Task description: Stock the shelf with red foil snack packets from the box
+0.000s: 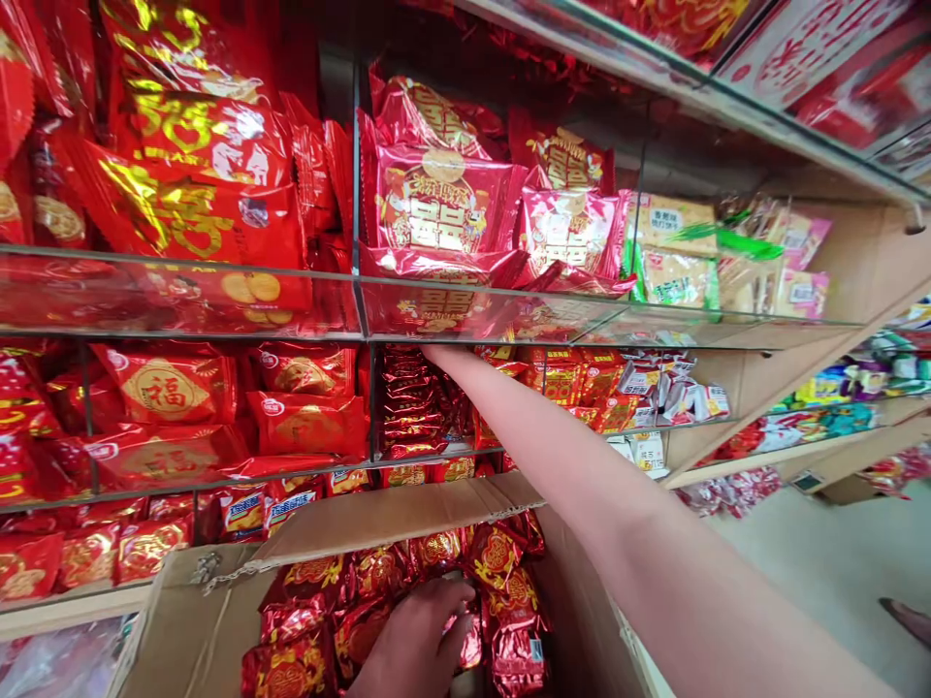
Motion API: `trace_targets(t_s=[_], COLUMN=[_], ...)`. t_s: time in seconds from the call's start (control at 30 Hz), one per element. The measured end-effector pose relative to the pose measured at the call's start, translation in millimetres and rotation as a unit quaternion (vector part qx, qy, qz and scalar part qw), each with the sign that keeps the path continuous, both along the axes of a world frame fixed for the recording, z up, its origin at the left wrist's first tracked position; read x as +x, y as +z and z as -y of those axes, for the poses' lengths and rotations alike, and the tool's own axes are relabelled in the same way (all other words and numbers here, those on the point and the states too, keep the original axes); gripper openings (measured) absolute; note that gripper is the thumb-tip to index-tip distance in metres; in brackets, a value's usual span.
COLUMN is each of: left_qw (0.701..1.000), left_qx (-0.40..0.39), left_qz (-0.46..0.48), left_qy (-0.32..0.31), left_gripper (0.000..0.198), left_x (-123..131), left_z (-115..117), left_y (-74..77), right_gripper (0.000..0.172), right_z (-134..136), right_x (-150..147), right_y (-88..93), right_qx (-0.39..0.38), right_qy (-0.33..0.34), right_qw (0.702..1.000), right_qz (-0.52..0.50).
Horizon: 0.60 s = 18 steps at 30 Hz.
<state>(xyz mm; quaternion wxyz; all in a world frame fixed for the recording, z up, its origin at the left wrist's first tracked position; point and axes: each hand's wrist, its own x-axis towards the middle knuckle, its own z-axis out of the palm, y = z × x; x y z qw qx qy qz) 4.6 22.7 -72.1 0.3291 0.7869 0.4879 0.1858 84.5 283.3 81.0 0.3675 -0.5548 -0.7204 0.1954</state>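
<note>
My left hand (418,635) is down inside an open cardboard box (407,509), its fingers bent around a shiny red foil snack packet (471,640). Several more red and gold foil packets (378,572) lie around it in the box. My right arm (538,446) stretches up and across to a shelf compartment. Only the wrist end of my right hand (447,361) shows there; its fingers are hidden behind the shelf edge, so what they touch cannot be seen. Just below and left of it stands a stack of dark red foil packets (411,402).
A clear shelf lip (465,310) runs above my right wrist. Red double-happiness packets (443,204) fill the upper shelf, and red packets with gold emblems (164,388) sit at left. Wooden shelf panels (771,388) stand at right, with part of a foot (909,620) on the floor.
</note>
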Motion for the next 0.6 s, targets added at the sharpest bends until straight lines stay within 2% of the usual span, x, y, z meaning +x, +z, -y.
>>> trace_targets(t_s=[0.27, 0.5, 0.6], left_qw=[0.995, 0.959, 0.943], left_qx=[0.051, 0.046, 0.040], left_qz=[-0.091, -0.253, -0.293], left_qy=[0.007, 0.120, 0.155], left_gripper=[0.027, 0.033, 0.038], left_x=[-1, -7, -10], left_z=[-9, -13, -13], left_y=[12.9, 16.7, 20.0], right_gripper=[0.043, 0.042, 0.042], right_z=[12, 16, 14], right_x=[-5, -12, -14], right_y=[4.5, 6.5, 5.9], right_qx=[-0.012, 0.015, 0.028], right_qy=[-0.010, -0.016, -0.005], right_qw=[1.000, 0.999, 0.999], right_qz=[0.018, 0.034, 0.034])
